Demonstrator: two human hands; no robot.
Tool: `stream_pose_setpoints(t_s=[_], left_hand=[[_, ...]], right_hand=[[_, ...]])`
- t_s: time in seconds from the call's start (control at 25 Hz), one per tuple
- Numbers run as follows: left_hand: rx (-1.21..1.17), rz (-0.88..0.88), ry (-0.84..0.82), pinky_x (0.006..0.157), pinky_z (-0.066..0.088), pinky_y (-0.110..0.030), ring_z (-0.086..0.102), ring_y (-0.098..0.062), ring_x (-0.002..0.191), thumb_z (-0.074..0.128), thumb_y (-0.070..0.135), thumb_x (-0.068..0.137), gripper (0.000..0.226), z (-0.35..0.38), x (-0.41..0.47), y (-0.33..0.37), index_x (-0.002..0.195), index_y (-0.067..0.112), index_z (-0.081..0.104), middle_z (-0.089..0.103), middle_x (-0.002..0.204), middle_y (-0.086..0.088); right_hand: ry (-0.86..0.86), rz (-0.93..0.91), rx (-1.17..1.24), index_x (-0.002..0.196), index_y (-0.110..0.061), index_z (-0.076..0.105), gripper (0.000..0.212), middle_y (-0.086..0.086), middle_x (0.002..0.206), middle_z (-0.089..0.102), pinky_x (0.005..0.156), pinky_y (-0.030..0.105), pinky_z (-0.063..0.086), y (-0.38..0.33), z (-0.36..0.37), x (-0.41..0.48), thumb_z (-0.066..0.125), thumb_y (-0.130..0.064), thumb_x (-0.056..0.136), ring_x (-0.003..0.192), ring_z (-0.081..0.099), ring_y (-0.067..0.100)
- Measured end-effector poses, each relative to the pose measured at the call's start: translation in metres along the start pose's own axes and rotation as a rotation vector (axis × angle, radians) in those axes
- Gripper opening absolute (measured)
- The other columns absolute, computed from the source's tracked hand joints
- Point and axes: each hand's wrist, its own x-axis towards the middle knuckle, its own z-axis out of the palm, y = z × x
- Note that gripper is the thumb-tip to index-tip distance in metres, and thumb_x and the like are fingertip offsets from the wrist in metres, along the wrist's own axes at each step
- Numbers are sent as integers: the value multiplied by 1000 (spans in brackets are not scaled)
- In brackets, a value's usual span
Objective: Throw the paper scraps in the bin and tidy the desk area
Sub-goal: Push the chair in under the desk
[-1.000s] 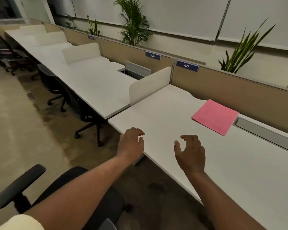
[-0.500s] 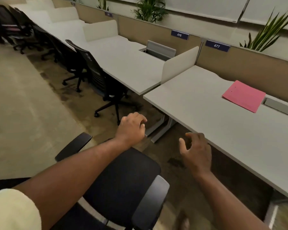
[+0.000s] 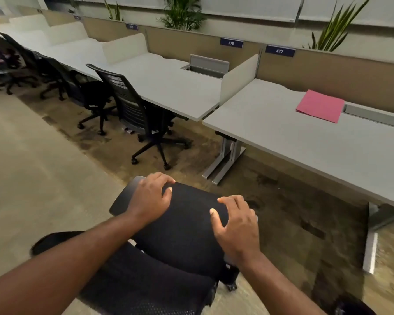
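**Both hands set on the back of an office chair, beside bench 477**

The left hand [image 3: 151, 200] lies on the upper left corner of the black chair back [image 3: 187, 226], its grip spread loosely, fingers curled over the top edge and thumb resting on the fabric. The right hand [image 3: 236, 226] lies on the upper right part of the same back, grip spread wide, fingers fanned and flat against the fabric, thumb pointing inward. Neither grip pinches anything; both rest open on the chair. Bare forearms enter from the lower edge of the view. The chair's left armrest [image 3: 121, 198] projects from behind the left hand, and the seat [image 3: 146, 283] lies below the back.

Beyond the chair, across a stretch of stained carpet [image 3: 282, 196], stands the pale bench [image 3: 293, 142] marked by a blue plate reading 477 [image 3: 279, 51]. A pink folder [image 3: 320, 105] lies flat near its far edge, just beside a closed cable hatch [image 3: 373, 114]. No paper scraps or bin can be made out in this view. A low white divider [image 3: 238, 78] separates this bench from the neighbouring one [image 3: 168, 87], labelled 476 [image 3: 231, 43], whose cable hatch [image 3: 208, 64] stands raised. A black mesh chair [image 3: 132, 105] is pushed under that neighbouring bench, with further chairs [image 3: 43, 64] in line to the left. Potted plants [image 3: 337, 28] stand behind the tan partition [image 3: 328, 71].
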Motion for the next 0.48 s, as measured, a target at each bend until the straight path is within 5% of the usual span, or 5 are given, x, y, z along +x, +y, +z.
stream_pose_setpoints(t_s=[0.48], left_hand=[[45,176,-156,87,45,-32,60,-10,95,66,18,88,21,-66,-153,-96,107,27,66,65,103,14]], right_hand=[[-51,93,-146,116,-28,61,39,-9,110,57,83,35,49,-146,29,-154,49,-55,90,100,57,13]])
